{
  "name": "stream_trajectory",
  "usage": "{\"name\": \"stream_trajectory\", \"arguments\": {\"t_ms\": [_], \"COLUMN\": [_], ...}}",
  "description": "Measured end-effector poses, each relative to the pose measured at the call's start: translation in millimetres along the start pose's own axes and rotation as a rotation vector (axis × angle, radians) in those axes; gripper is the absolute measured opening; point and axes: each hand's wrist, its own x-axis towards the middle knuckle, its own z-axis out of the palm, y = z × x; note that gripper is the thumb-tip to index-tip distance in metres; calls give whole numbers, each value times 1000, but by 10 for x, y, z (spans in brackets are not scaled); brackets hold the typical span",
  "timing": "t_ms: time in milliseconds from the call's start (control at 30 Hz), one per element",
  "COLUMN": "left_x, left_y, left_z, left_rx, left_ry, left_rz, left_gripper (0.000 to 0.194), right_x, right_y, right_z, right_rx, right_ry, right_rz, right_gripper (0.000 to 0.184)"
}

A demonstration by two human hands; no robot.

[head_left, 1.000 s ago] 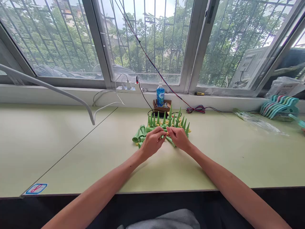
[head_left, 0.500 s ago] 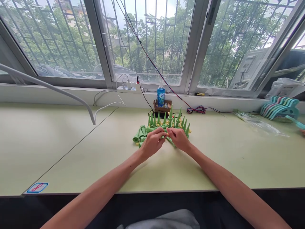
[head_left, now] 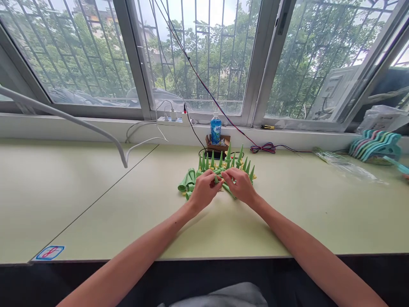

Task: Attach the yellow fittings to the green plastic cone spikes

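A heap of green plastic cone spikes [head_left: 238, 161] with small yellow parts lies mid-table; several stand upright, others lie flat at the left [head_left: 187, 181]. My left hand [head_left: 203, 189] is curled and pinches a small green piece with a dark red bit at its fingertips. My right hand [head_left: 241, 185] is closed on another green piece just opposite, fingertips nearly touching the left hand's. What exactly each holds is partly hidden by the fingers.
A pale green table [head_left: 96, 204] runs under the windows. Behind the heap stand a blue bottle [head_left: 215, 128] and a brown box [head_left: 219, 147]. Red-black wire [head_left: 262, 148] and white cables [head_left: 140, 128] cross the sill. Teal hangers [head_left: 375, 143] and clear bags [head_left: 345, 166] lie right.
Both hands have shifted slightly farther from me, up to the heap's near edge. A small dark red bit now shows at my left fingertips.
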Motion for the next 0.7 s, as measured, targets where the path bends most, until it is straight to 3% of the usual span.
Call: {"name": "stream_trajectory", "arguments": {"t_ms": [267,333,433,700], "left_x": [7,0,-8,-11], "left_y": [52,57,54,25], "left_z": [-22,-17,-10,8], "left_rx": [-46,-92,-142,-141], "left_ry": [3,-9,-23,-27], "left_rz": [-84,-110,-131,-100], "left_gripper": [5,13,22,26], "right_x": [4,1,-5,-5], "right_y": [-46,-45,-35,-53], "right_z": [-5,14,37,21], "right_rx": [119,127,131,124], "right_ry": [66,53,33,-5], "right_rz": [-155,-172,-177,-147], "right_gripper": [17,14,12,10]}}
